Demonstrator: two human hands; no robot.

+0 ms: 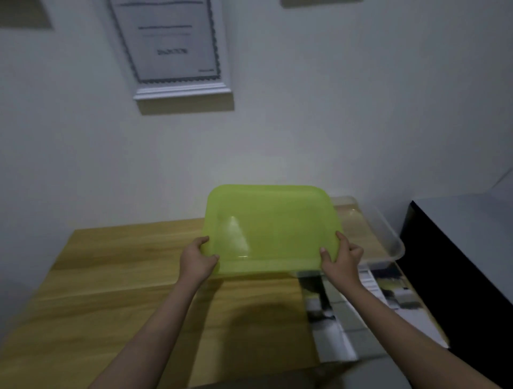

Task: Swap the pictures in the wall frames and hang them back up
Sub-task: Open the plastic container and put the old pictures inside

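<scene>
A translucent green plastic lid [270, 227] is held tilted above the wooden table [116, 277]. My left hand [197, 259] grips its near left corner and my right hand [342, 259] grips its near right corner. A white wall frame [172, 47] with a certificate-like sheet hangs on the wall above, at the upper left. A printed picture [361, 311] with dark and pale patches lies flat on the table's right side, under my right forearm.
A clear plastic bin [383, 230] stands at the table's far right, partly behind the lid. A dark cabinet [458, 263] sits right of the table. The lower edges of two other wall items show at the top left [25, 14] and top right [319, 2].
</scene>
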